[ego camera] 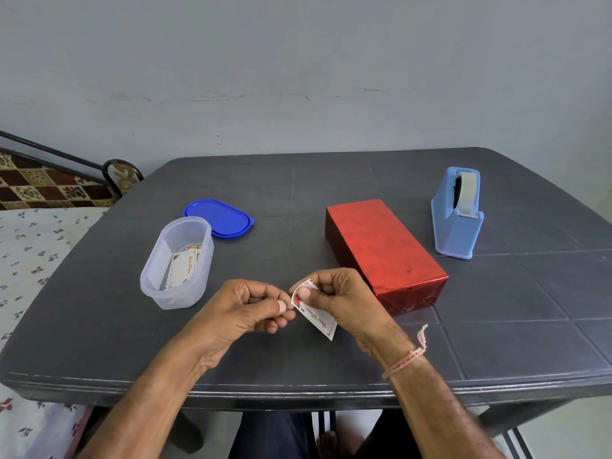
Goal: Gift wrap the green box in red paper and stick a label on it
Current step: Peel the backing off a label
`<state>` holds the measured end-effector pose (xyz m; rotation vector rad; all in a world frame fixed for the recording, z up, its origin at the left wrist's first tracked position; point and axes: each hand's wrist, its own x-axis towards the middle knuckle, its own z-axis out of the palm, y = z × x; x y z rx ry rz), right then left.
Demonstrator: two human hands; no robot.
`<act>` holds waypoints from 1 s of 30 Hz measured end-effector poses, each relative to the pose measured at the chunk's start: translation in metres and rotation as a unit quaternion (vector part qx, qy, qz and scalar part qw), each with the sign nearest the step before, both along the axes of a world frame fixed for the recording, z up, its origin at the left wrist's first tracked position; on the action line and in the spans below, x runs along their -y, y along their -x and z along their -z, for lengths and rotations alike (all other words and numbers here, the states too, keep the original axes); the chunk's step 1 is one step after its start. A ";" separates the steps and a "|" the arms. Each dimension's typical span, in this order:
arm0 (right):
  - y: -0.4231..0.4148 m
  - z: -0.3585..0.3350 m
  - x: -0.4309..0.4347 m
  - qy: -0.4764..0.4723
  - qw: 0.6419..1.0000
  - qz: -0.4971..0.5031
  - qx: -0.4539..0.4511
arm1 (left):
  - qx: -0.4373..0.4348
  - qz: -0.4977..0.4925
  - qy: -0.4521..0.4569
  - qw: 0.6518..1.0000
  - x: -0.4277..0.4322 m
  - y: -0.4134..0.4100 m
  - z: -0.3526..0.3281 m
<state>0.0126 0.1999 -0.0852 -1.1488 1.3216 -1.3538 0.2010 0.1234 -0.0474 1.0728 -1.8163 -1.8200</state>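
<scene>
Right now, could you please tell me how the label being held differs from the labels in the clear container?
The held label is pinched between the left hand and right hand; the container labels sit untouched inside the clear container. The held label curls at its top corner; the container labels look flat. Both carry red script and a floral border.

Dark table (298,193) bears red-wrapped box (384,253); tape dispenser (458,223); clear tub (155,280); blue lid (218,217).
</scene>
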 end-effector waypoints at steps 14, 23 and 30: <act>-0.003 0.003 0.000 -0.011 1.000 0.027 0.008 | -0.008 -0.023 -0.008 1.000 -0.002 -0.001 0.004; -0.005 0.002 -0.001 -0.008 1.000 0.018 0.003 | 0.001 -0.028 -0.008 1.000 -0.002 0.000 0.003; -0.006 0.001 -0.002 -0.005 1.000 0.017 0.002 | 0.012 -0.018 0.006 1.000 -0.001 -0.001 0.002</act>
